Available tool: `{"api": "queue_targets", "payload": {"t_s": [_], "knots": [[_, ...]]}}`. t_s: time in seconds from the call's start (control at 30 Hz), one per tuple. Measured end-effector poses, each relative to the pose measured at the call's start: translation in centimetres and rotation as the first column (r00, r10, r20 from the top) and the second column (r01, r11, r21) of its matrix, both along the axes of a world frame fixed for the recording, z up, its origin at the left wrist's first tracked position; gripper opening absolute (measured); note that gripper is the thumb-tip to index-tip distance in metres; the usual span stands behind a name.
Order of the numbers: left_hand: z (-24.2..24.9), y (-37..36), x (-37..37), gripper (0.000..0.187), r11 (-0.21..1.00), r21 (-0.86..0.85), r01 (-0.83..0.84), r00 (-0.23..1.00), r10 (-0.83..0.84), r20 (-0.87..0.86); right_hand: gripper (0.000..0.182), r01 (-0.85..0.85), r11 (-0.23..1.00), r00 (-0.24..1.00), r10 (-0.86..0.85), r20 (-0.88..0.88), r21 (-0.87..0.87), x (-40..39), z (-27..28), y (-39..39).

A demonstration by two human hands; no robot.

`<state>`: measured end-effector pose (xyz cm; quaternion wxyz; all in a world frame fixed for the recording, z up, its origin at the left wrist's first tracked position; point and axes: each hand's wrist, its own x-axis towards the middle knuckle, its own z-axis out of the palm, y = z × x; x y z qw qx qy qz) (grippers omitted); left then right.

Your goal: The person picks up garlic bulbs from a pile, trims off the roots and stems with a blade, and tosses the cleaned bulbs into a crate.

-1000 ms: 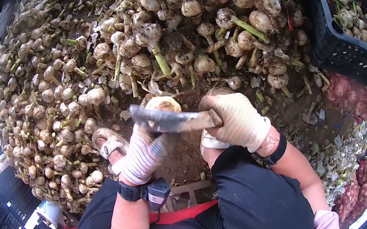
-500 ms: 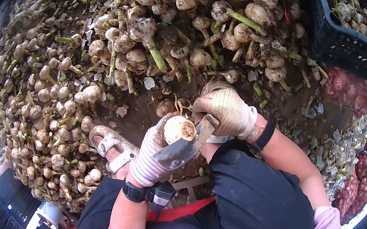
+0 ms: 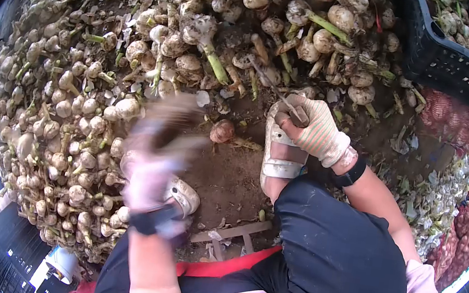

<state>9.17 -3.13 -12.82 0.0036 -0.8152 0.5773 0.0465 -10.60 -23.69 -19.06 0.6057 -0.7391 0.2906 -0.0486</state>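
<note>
My right hand (image 3: pixel 313 125), in a striped knit glove with a dirty thumb, is closed round the handle of a knife (image 3: pixel 279 92). The thin blade points up and left over the bulbs, above my sandal. My left hand (image 3: pixel 162 142), gloved too, is smeared by motion beside the heap of garlic bulbs (image 3: pixel 74 141) on the left; its fingers and anything in them cannot be made out. A single reddish bulb (image 3: pixel 222 131) with a stem lies on the dirt between my hands.
More garlic with green stems (image 3: pixel 207 45) is piled ahead. A dark plastic crate (image 3: pixel 462 65) holding bulbs stands at the upper right. Below it are red net bags (image 3: pixel 450 121) and scattered peelings (image 3: pixel 446 190). My sandals (image 3: pixel 277 135) and a wooden piece (image 3: pixel 234 231) are near the bottom.
My left hand has moved left and up, away from the knife; the trimmed bulb it held is no longer visible. My right hand has moved right, turning the blade up and left.
</note>
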Motion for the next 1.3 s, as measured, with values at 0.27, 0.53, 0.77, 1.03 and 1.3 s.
{"api": "queue_targets", "payload": {"t_s": [0.27,0.53,0.77,1.03,1.3], "knots": [[-12.3,-1.5,-4.9,0.048,0.996,0.089,-0.015,0.885,0.054,-0.462,0.020,0.019,0.999,0.998,-0.016,-0.058,0.049,-1.7,0.2,0.6],[-4.2,-1.6,-4.0,0.028,0.915,-0.235,-0.327,0.589,0.003,-0.808,0.021,-0.338,0.928,0.941,0.335,-0.046,-0.154,0.9,2.6,1.0],[-1.0,-0.8,-4.6,0.040,0.722,-0.140,-0.678,0.166,-0.036,-0.986,0.019,-0.350,0.925,0.921,0.310,-0.234,-0.150,-1.7,-0.6,-1.0],[2.6,-1.7,-3.6,0.032,0.788,-0.168,-0.592,0.394,0.101,-0.913,0.015,-0.237,0.933,0.938,0.292,-0.187,0.270,0.6,0.1,0.4],[2.6,-1.4,-4.6,0.072,0.655,0.326,-0.682,-0.378,0.067,-0.924,0.018,-0.422,0.903,0.881,0.431,-0.196,0.088,1.4,3.4,0.4]]}}
